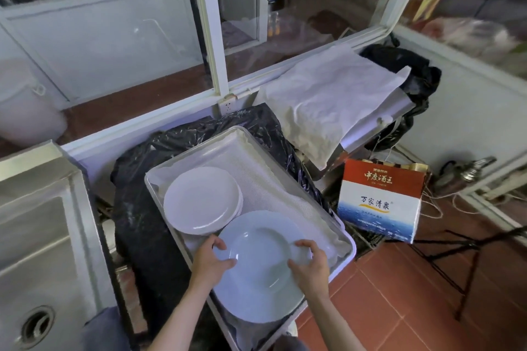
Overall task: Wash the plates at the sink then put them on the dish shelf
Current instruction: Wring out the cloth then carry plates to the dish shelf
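A white tray lined with white cloth stands on a black plastic-covered stand right of the sink. At its far left lies a stack of several white plates. Nearer me, a large white plate sits above another white plate at the tray's near end. My left hand grips the upper plate's left rim, thumb on top. My right hand holds its right rim, fingers curled over the edge. The steel sink with its drain is at the left.
A red, white and blue carton stands on the tiled floor to the right, beside black stand legs. A white cloth covers a steel surface behind the tray. A window frame runs along the back. A white bucket sits far left.
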Tool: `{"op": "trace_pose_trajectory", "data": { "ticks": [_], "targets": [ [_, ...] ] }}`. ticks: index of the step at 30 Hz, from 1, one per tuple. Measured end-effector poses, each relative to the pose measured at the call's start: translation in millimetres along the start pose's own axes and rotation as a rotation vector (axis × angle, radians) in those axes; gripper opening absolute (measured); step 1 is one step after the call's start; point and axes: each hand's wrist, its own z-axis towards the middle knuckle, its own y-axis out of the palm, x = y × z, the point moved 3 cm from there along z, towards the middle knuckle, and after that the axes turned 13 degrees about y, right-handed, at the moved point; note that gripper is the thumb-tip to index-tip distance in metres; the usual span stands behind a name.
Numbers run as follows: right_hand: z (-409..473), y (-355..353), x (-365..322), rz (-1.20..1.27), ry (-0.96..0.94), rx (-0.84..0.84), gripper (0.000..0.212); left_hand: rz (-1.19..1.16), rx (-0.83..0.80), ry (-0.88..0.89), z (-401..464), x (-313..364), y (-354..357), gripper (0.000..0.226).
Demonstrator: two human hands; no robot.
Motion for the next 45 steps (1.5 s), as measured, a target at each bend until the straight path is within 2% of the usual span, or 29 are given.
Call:
{"op": "trace_pose_trajectory", "data": {
  "ticks": [7, 16, 26, 30, 39, 45],
  "targets": [
    [-47.3, -18.1, 17.1, 0.178, 0.047, 0.154, 0.051, 0.043, -0.172, 0.116, -2.5, 15.6, -3.4, 0.041],
    [-112.7, -82.3, 66.8, 0.254, 0.115, 0.427, 0.047, 0.205, -0.386, 0.445, -23.6, 66.1, 53.9, 0.042],
    [-193.4, -199.8, 175.5, 0.453, 0.332, 0.765, 0.045, 0.308, -0.768, 0.659, -115.4, 113.6, 219.9, 0.045],
    [-225.1, -255.1, 230.2, 0.501, 0.42, 0.818, 0.044, 0.333, -0.883, 0.733, -169.2, 122.3, 297.2, 0.045],
    [-301.6, -384.1, 372.4, 0.652, 0.518, 0.998, 0.048, 0.404, -1.074, 0.791, -342.8, 135.8, 456.1, 0.044],
    [-370.4, -448.6, 439.7, 0.752, 0.562, 1.166, 0.046, 0.5, -1.204, 0.891, -457.7, 147.4, 542.5, 0.042]
  ]
}}
